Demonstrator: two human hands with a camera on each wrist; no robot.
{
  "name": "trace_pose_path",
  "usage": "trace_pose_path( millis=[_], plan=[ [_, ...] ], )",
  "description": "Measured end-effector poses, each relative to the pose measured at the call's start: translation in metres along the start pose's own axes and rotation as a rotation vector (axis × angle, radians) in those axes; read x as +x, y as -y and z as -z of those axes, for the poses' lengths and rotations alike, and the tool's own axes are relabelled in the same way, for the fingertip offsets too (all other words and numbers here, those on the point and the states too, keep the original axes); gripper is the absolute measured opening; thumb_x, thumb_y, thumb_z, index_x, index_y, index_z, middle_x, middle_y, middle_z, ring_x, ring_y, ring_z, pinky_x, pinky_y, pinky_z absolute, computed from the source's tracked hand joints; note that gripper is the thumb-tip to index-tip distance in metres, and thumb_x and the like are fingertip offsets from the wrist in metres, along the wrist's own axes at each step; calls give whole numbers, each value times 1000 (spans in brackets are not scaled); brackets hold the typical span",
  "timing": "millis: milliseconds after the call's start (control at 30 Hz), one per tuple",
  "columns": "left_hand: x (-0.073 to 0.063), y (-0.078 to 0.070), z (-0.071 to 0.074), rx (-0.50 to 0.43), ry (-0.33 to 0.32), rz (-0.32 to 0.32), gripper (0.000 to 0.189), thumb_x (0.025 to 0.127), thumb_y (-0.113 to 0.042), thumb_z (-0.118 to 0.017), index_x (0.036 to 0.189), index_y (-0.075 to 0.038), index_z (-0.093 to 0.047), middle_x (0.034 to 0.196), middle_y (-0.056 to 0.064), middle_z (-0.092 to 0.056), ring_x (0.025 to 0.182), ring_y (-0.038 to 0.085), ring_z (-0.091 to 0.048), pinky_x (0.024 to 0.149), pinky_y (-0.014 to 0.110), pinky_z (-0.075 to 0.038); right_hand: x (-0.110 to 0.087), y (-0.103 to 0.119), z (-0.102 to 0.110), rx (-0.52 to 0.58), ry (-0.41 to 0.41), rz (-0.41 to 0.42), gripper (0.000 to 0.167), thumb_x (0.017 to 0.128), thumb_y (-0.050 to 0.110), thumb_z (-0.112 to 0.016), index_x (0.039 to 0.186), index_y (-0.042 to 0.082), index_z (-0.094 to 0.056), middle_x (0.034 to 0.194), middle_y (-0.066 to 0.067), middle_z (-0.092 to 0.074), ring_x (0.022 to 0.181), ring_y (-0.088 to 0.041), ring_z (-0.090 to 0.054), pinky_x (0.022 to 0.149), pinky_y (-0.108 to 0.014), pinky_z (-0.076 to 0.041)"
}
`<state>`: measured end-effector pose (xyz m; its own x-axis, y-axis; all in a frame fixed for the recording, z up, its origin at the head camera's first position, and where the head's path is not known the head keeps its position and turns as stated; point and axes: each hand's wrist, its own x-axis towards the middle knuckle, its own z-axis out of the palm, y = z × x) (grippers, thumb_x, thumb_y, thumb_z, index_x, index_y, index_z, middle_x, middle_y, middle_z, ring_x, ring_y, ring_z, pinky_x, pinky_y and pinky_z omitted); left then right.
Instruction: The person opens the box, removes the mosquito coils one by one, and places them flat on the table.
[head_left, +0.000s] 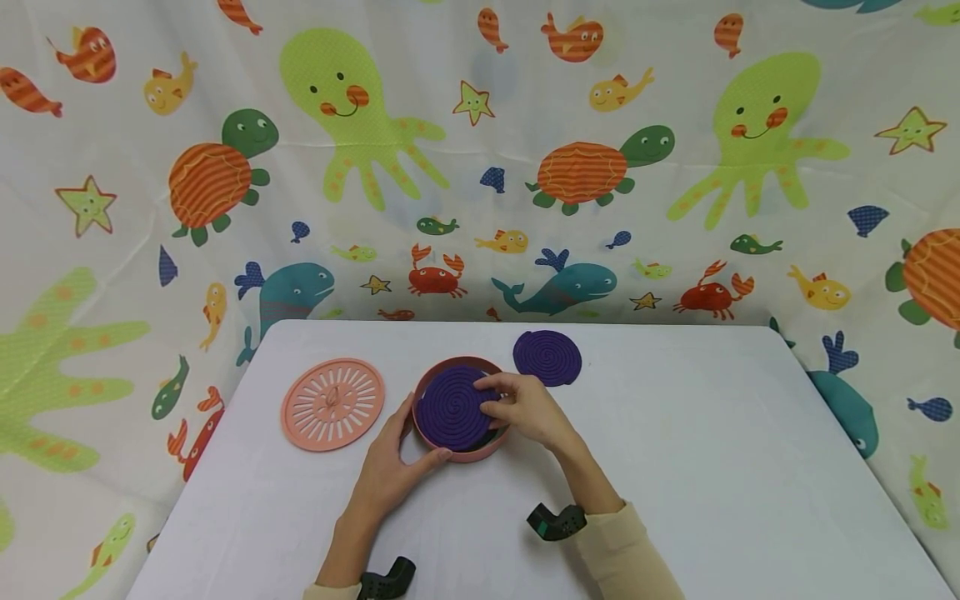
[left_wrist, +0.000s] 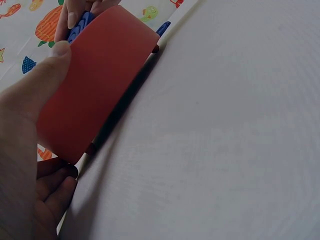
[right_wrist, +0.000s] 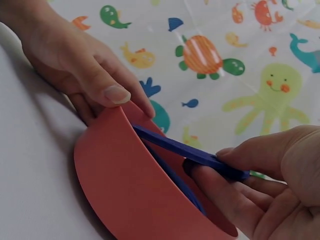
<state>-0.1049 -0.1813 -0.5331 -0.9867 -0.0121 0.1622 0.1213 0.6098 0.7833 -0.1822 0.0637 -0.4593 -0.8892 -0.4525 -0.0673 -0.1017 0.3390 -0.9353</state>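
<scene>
A coral-pink round mosquito coil box (head_left: 471, 457) stands on the table, with my left hand (head_left: 388, 471) gripping its left side, thumb at the near rim and fingers round the far side. Between the thumb and fingers of my right hand (head_left: 531, 410), the right edge of a purple mosquito coil (head_left: 453, 408) is pinched. That coil is tilted, its left edge down at the box's rim, as the right wrist view shows. More blue-purple coil (right_wrist: 175, 180) shows beneath it inside the box. The box's floor is mostly hidden.
Left of the box lies its coral slotted lid (head_left: 332, 406), flat on the white table (head_left: 712, 450). Another purple mosquito coil (head_left: 547, 358) lies behind my right hand. A curtain (head_left: 450, 167) printed with sea animals hangs behind the table's far edge.
</scene>
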Motion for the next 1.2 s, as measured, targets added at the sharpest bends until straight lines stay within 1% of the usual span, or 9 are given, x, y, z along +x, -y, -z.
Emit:
trace_pose_path(
  millis=[133,267,333,400,500,633,767,1000,1200],
  plan=[
    [0,0,0,-3,1,1,104,77,-56,-81,159,-22,-28,159,5,-41,143,23,-47,118,45,-41,0,0,1,0,-12,-3,33,91,9,-71,124,10,-70,114,-13,-73,68,-16,-73,66,-28,-64],
    [0,-1,1,-4,5,4,104,77,-57,-81,159,-20,-28,159,6,-42,143,23,-47,118,45,-42,0,1,3,-7,-15,-3,33,91,9,-71,123,10,-70,95,-13,-75,67,-19,-72,64,-28,-64],
    [0,-2,1,-8,7,7,104,77,-57,-81,159,-20,-28,159,6,-42,143,23,-48,118,45,-42,0,2,4,-8,-18,0,33,91,9,-71,124,10,-70,93,-13,-74,66,-21,-72,63,-27,-63],
    [0,-2,1,-7,10,11,104,77,-57,-81,159,-21,-28,159,5,-41,143,23,-47,118,44,-42,-1,2,5,-3,-22,3,33,91,9,-71,124,10,-70,95,-14,-73,67,-21,-72,63,-27,-63],
    [0,-3,1,-3,14,18,105,76,-58,-81,159,-22,-28,160,5,-41,143,23,-47,118,43,-42,-1,3,7,14,-35,3,34,90,8,-72,124,10,-70,111,-14,-70,69,-22,-73,65,-29,-64],
    [0,-4,2,3,16,25,105,76,-59,-80,159,-21,-28,160,5,-40,143,24,-47,118,43,-42,-3,5,11,44,-47,1,34,90,6,-71,125,9,-69,122,-17,-68,75,-23,-75,71,-33,-65],
    [0,-3,2,-4,15,25,105,76,-58,-81,159,-20,-28,160,4,-40,143,23,-47,118,43,-41,-5,6,16,52,-62,-7,35,91,7,-70,126,9,-68,125,-16,-69,80,-20,-76,76,-32,-64],
    [1,-1,1,-2,10,12,105,76,-58,-81,159,-20,-28,160,4,-40,143,23,-47,118,43,-41,-8,8,24,41,-101,2,34,92,8,-70,125,7,-68,114,-17,-73,81,-20,-76,78,-31,-64],
    [0,-1,2,0,8,10,105,76,-57,-82,159,-23,-28,160,4,-40,143,22,-47,118,42,-41,-8,8,32,95,-136,19,34,91,3,-69,125,4,-68,106,-19,-69,80,-17,-74,74,-30,-65]
  ],
)
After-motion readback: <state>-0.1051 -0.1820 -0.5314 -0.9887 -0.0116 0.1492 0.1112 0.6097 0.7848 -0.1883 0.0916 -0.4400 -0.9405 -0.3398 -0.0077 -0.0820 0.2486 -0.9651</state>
